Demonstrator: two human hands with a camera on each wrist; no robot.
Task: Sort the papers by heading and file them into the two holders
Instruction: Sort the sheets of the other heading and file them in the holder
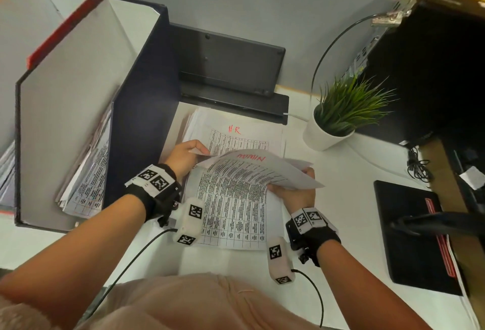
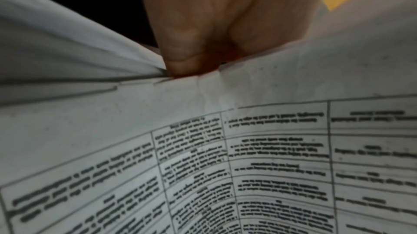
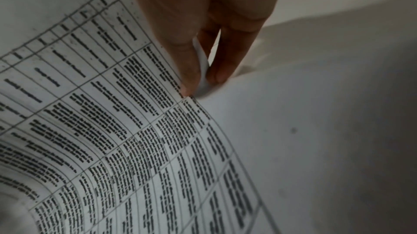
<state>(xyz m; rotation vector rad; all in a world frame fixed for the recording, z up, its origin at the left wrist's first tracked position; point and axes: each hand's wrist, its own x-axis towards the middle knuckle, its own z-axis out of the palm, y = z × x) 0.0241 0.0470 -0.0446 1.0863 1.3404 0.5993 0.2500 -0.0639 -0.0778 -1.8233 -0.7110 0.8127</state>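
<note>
A printed table sheet with a red handwritten heading (image 1: 252,169) is lifted and curled above the paper stack (image 1: 236,133), whose top sheet is headed "H.R" in red. My left hand (image 1: 187,157) pinches the sheet's left edge (image 2: 203,91). At the sheet's right edge (image 3: 203,84), my right hand (image 1: 296,190) pinches it between thumb and fingers. Another table sheet (image 1: 233,214) lies flat below my hands. The dark blue holder (image 1: 78,125) stands at the left with several sheets inside. A red-edged holder (image 1: 34,22) stands behind it.
A potted green plant (image 1: 338,117) in a white pot stands right of the stack. A black keyboard leans on the partition (image 1: 228,64) behind the papers. A black pad (image 1: 412,235) lies at the right, with a computer tower (image 1: 433,62) beyond it.
</note>
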